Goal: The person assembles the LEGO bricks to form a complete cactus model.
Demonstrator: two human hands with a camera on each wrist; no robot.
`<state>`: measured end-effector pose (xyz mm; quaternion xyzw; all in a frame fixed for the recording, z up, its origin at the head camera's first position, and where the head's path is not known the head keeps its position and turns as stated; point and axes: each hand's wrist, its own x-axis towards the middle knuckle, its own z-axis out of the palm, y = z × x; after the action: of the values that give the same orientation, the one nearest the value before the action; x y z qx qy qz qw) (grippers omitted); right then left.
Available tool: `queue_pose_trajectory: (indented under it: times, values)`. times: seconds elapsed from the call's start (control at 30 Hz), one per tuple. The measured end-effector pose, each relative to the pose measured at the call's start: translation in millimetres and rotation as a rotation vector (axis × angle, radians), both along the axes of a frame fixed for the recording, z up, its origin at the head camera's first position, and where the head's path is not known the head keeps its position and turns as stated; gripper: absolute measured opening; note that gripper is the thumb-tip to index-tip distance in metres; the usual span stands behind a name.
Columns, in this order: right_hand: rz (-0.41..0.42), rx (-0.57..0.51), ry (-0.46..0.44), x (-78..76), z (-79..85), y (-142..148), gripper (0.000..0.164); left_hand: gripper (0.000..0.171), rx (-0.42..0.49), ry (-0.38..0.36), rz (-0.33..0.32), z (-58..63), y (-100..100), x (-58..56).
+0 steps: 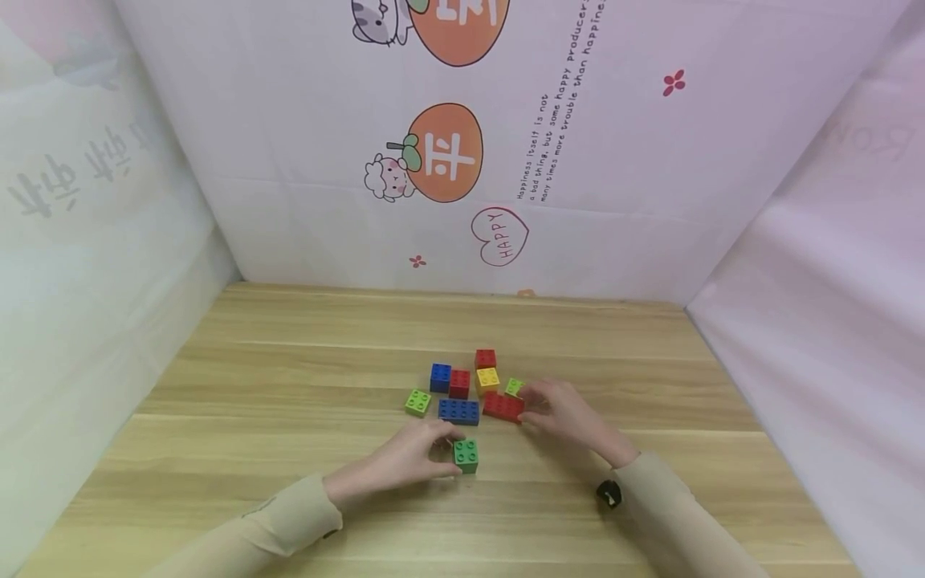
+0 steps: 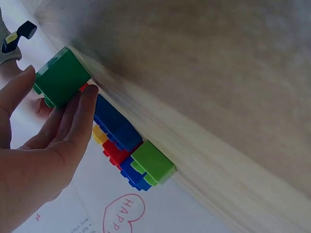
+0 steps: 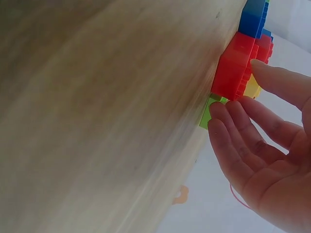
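Observation:
My left hand pinches a green two-by-two toy building brick between thumb and fingertips, at the table's middle. In the left wrist view, this green brick sits between the thumb and the fingers. My right hand is at the right end of a long red brick. The right wrist view has the thumb tip beside that red brick, while the other fingers, loosely extended, reach its near end. Whether they press on it is hard to tell. A lime brick lies just behind, partly covered by the right hand.
Close behind the hands stand a long blue brick, a lime brick, a small blue brick, two small red bricks and a yellow brick. A small black object is by the right cuff. White printed sheets border the wooden table.

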<state>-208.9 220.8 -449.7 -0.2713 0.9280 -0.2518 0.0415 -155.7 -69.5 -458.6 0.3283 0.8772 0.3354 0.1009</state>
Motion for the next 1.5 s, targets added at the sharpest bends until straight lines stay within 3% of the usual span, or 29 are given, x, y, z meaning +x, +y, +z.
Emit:
queue_pose_trajectory:
  times: [0.5, 0.93, 1.5]
  values:
    - [-0.009, 0.11, 0.036, -1.1, 1.0, -9.1, 0.026, 0.04, -0.025, -0.009, 0.0, -0.3, -0.8, -3.0]
    - [0.057, 0.1, 0.075, 2.1, 2.1, 1.5, 0.028, 0.038, -0.015, -0.016, -0.007, 0.7, -4.9, -3.0]
    - [0.032, 0.147, 0.058, 3.9, 4.8, -11.1, 0.031, 0.039, -0.002, -0.056, -0.008, 1.6, -7.6, -5.4]
